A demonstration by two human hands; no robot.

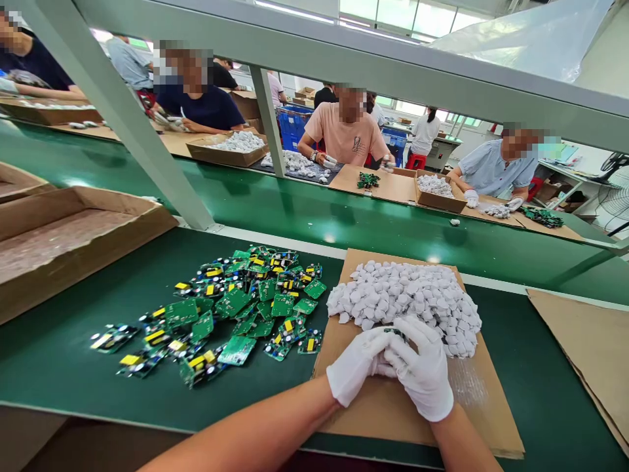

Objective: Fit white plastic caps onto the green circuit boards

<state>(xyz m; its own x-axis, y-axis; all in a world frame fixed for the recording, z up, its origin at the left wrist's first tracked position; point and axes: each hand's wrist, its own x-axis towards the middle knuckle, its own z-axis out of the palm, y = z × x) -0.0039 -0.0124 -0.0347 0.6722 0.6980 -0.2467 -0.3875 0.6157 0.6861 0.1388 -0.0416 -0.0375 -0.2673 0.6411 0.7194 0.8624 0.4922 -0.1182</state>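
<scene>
White gloves cover both of my hands, which meet over the cardboard sheet (388, 413). My left hand (361, 364) and my right hand (422, 367) are closed together around a small green circuit board (396, 333), mostly hidden by the fingers. Just beyond them lies a heap of small white lumpy pieces (403, 295) on the same sheet. To the left, a spread pile of green circuit boards (236, 301) with yellow and dark parts rests on the dark green table (59, 373).
An open cardboard tray (88, 262) stands at the left, and a cardboard sheet (590, 347) lies at the right. A slanted metal post (132, 124) rises behind the boards. Across the green conveyor (304, 226), several people work with similar pieces.
</scene>
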